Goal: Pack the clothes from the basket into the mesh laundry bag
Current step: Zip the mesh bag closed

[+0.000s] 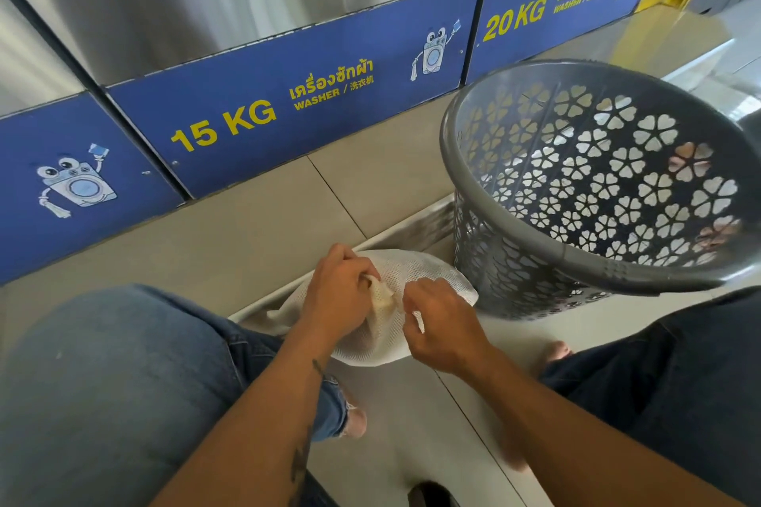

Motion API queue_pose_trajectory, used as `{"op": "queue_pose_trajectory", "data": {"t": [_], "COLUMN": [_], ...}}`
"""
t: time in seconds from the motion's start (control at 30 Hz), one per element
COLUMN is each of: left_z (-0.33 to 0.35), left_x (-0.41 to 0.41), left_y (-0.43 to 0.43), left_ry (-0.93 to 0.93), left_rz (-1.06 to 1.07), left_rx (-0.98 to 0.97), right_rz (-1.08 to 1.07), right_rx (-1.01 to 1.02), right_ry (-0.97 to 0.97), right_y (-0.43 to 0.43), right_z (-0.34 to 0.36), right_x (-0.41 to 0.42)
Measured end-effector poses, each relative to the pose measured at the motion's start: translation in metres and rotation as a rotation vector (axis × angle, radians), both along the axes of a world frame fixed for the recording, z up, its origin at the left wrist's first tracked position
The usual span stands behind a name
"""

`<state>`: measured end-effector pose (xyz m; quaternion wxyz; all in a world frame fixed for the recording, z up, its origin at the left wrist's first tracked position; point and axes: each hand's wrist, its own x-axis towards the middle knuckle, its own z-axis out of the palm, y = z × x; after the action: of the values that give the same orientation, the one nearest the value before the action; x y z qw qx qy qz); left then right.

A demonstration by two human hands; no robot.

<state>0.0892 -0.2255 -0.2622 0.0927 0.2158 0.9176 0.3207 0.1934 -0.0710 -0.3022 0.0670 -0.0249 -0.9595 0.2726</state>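
bag (428, 270): white mesh, lying on the floor (255, 243) between the knees, its far side against the low step edge in front of the washers. looks filled out and rounded. long axis runs roughly left to right across the person.

left hand (341, 292): on top of the bag, fingers curled and gripping a bunched cream-white wad at the bag's mouth.

right hand (442, 327): just beside the left, fingers curled, pinching mesh on the near right of the same wad. both hands touch the bag, and the opening sits between them, neither nearer.

basket (609, 270): grey plastic with flower cut-outs, on the floor just right of the bag, mouth leaning toward the viewer. no clothes visible inside, so the packing looks done and the closing of the mouth is likely the step in hand. whether there is a drawstring or zip cannot be told.

writing: blue panel (288, 107) behind the bag reads "15 kg" and "washer" in yellow, with thai and chinese script. the next panel (535, 12), right, reads "20 kg" and "washer". cartoon washer mascot (432, 53) on the panels. no brand name legible.
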Motion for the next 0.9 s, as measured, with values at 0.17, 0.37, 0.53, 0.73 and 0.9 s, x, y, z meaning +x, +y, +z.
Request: {"op": "queue_pose_trajectory", "data": {"t": [0.17, 0.37, 0.53, 0.73, 0.9], "left_z": [0.008, 0.010, -0.022, -0.047, -0.061], "left_x": [0.003, 0.003, 0.008, 0.017, 0.030], "left_y": [-0.008, -0.011, -0.023, -0.030, -0.038], "left_ry": [-0.219, -0.563, -0.751, -0.609, -0.460], "left_rz": [0.188, 0.375, 0.300, 0.125, 0.127], "left_rx": [0.027, -0.108, -0.422, -0.490, -0.402], "right_rz": [-0.147, -0.102, -0.194, -0.154, -0.061], "right_rx": [-0.257, -0.253, -0.167, -0.191, -0.362], "right_ry": [-0.116, -0.482, -0.397, -0.499, -0.704], "right_y": [0.007, 0.011, 0.007, 0.034, 0.051], "right_z": [0.003, -0.009, -0.016, -0.028, -0.059], "right_x": [-0.005, -0.010, -0.016, -0.052, -0.068]}}
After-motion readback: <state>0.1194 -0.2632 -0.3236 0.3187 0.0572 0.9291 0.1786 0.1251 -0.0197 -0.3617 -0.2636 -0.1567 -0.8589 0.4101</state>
